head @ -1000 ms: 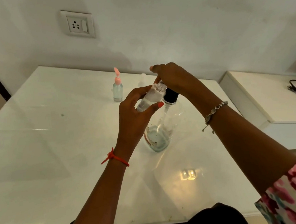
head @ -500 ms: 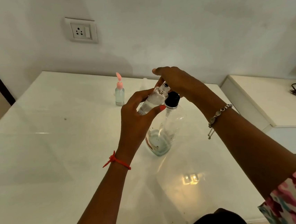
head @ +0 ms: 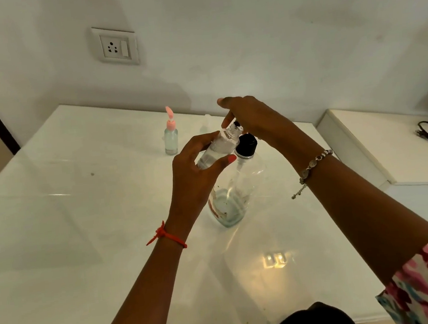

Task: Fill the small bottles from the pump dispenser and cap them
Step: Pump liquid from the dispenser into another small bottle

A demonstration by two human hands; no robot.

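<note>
Glossy counter (head: 83, 226): left hand (head: 195, 174) grip is holding probably light, slippery small bottle (head: 218, 149) mid-body; right hand (head: 253, 119) is covering pump dispenser (head: 238, 183), grip unclear.

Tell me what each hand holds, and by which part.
Left hand grips the small bottle round its body. Right hand holds nothing; its fingers press on the pump dispenser's head.

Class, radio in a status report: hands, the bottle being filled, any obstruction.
Left hand grips small bottle, tilted, mouth at pump dispenser. Right hand rests on its top. Pink-capped bottle stands apart behind; nothing blocking.
</note>
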